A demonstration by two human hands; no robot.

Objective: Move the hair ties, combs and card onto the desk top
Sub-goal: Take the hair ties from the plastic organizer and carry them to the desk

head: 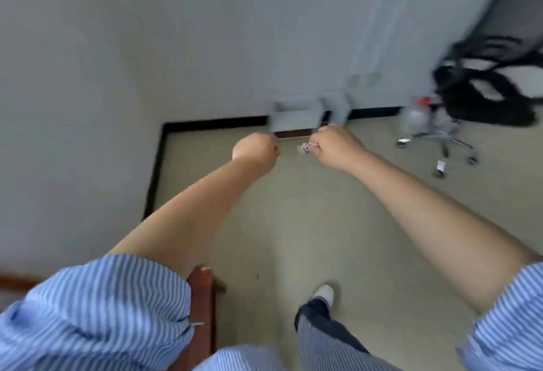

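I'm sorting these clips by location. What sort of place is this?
Probably an office room: a black mesh swivel chair on castors stands on a plain beige floor, by a bare white wall with black skirting.

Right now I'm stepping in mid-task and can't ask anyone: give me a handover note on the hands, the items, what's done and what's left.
Left hand: closed in a fist, contents not visible.
Right hand: closed on a small pale bundle, probably hair ties; too blurred to be sure.
Both arms are stretched out over the floor. No desk top, combs or card in view.
Done: cannot tell.
Left: carry the bundle to the desk top, then find the combs and card.
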